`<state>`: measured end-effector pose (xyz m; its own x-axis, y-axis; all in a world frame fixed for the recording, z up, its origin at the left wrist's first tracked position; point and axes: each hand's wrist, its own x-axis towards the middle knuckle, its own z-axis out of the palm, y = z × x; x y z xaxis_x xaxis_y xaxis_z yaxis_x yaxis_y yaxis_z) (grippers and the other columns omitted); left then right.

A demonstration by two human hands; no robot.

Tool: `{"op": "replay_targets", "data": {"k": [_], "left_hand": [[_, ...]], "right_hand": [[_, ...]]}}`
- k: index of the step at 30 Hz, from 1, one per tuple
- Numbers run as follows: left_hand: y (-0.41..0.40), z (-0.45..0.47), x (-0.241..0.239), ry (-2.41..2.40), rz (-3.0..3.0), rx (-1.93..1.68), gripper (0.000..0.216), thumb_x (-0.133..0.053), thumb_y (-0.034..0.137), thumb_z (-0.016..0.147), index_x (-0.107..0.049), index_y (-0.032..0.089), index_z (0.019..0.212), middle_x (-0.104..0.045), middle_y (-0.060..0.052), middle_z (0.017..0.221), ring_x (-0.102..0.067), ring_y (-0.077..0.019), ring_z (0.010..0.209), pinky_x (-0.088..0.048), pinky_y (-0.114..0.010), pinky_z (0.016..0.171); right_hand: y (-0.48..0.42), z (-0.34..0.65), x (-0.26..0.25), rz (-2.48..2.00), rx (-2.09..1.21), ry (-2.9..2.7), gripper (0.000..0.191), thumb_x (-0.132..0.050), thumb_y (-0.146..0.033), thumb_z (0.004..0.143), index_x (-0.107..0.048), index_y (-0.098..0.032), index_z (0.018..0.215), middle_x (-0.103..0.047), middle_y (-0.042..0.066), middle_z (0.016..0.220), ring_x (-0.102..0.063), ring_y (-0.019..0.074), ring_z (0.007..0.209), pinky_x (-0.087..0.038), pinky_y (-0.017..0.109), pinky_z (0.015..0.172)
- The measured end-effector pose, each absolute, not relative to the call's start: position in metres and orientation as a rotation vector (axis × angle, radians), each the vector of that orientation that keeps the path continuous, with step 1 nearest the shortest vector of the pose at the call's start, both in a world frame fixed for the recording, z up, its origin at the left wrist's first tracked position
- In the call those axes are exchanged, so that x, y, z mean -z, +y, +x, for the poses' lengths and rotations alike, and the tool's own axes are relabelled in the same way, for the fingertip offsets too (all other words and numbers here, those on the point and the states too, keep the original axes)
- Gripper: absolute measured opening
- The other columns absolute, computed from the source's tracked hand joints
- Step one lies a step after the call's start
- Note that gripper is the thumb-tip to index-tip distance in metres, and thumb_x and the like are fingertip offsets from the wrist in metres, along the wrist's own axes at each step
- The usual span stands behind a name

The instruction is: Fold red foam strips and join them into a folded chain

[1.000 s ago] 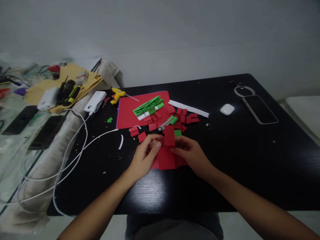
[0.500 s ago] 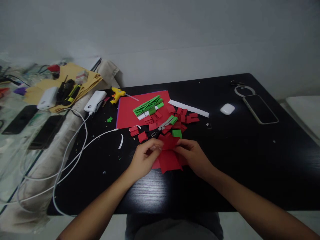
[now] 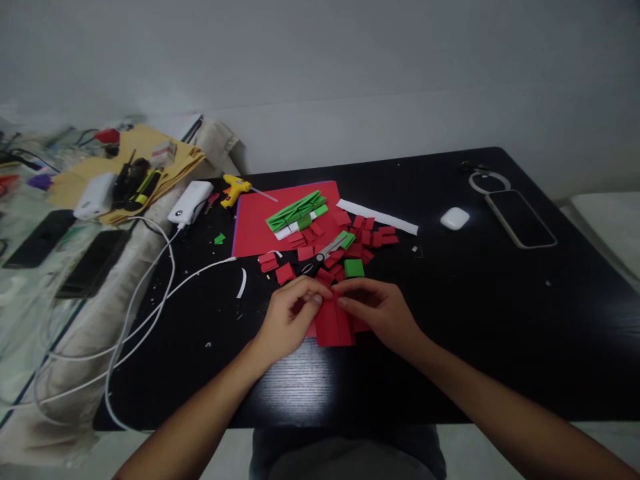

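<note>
A creased piece of red paper (image 3: 334, 325) hangs between my two hands near the table's front. My left hand (image 3: 290, 317) pinches its upper left edge between thumb and fingers. From the other side my right hand (image 3: 383, 310) grips the upper right edge, thumb and forefinger together. Beneath it, a flat red sheet (image 3: 361, 325) shows partly at both sides. Just beyond my fingers lie folded red paper pieces (image 3: 353, 251), a green folded square (image 3: 354, 268) and scissors (image 3: 330, 247) with dark handles.
A large red sheet (image 3: 250, 230) carries green folded strips (image 3: 296, 212). Behind it is a yellow glue gun (image 3: 234, 191). A white paper strip (image 3: 379, 217), an earbud case (image 3: 455, 218) and a phone (image 3: 520, 219) lie rightward. White cables (image 3: 170, 293) cross the left side near a power bank (image 3: 191, 203).
My right hand has shifted left, closer to my left hand. The red paper's top, which stood up between the hands, is now folded down and looks narrower.
</note>
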<state>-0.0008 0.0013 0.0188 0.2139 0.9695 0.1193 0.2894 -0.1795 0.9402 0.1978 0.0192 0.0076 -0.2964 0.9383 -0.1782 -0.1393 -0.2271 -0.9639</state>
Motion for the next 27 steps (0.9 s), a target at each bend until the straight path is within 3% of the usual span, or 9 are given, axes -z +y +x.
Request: {"op": "replay_targets", "data": {"k": [5,11,17,24,27], "left_hand": [[0.000,0.002,-0.014,1.236,1.567,-1.028,0.007,-0.064,0.021,0.094,-0.069,0.018,0.098,-0.068,-0.002,0.085,-0.062,-0.0136,0.075,-0.050,-0.025,0.071],[-0.001,0.002,-0.010,1.237,1.563,-1.066,0.006,-0.065,0.021,0.095,-0.068,0.019,0.099,-0.068,0.000,0.083,-0.063,-0.0117,0.073,-0.052,-0.023,0.071],[0.000,0.003,-0.009,1.259,1.643,-1.059,0.005,-0.065,0.019,0.096,-0.068,0.019,0.100,-0.070,-0.001,0.085,-0.064,-0.0124,0.075,-0.052,-0.024,0.070],[0.000,0.000,-0.014,1.237,2.077,-1.076,0.016,-0.067,0.018,0.095,-0.067,0.019,0.111,-0.068,-0.009,0.115,-0.065,-0.0212,0.112,-0.054,-0.037,0.098],[0.000,-0.001,-0.015,1.259,2.188,-1.006,0.028,-0.073,0.025,0.091,-0.065,0.020,0.118,-0.065,-0.012,0.122,-0.064,-0.0247,0.116,-0.055,-0.041,0.099]], "right_hand": [[0.019,0.197,-0.004,-1.035,-1.606,-1.174,0.021,-0.085,-0.024,0.074,-0.082,-0.026,0.094,-0.080,0.001,0.091,-0.075,0.0180,0.086,-0.059,0.030,0.080],[0.020,0.198,-0.006,-1.119,-1.561,-1.238,0.012,-0.080,-0.030,0.081,-0.079,-0.024,0.091,-0.079,0.002,0.090,-0.073,0.0181,0.086,-0.057,0.032,0.083],[0.021,0.197,-0.006,-1.127,-1.683,-1.212,0.018,-0.082,-0.031,0.078,-0.077,-0.022,0.092,-0.078,0.002,0.091,-0.073,0.0183,0.087,-0.057,0.032,0.083],[0.026,0.197,-0.002,-1.212,-1.729,-1.039,0.022,-0.085,-0.033,0.073,-0.075,-0.020,0.086,-0.076,0.001,0.085,-0.071,0.0169,0.081,-0.057,0.030,0.078],[0.029,0.198,-0.002,-1.216,-1.766,-0.889,0.026,-0.087,-0.033,0.070,-0.073,-0.020,0.088,-0.076,0.001,0.083,-0.071,0.0167,0.079,-0.058,0.030,0.077]]}}
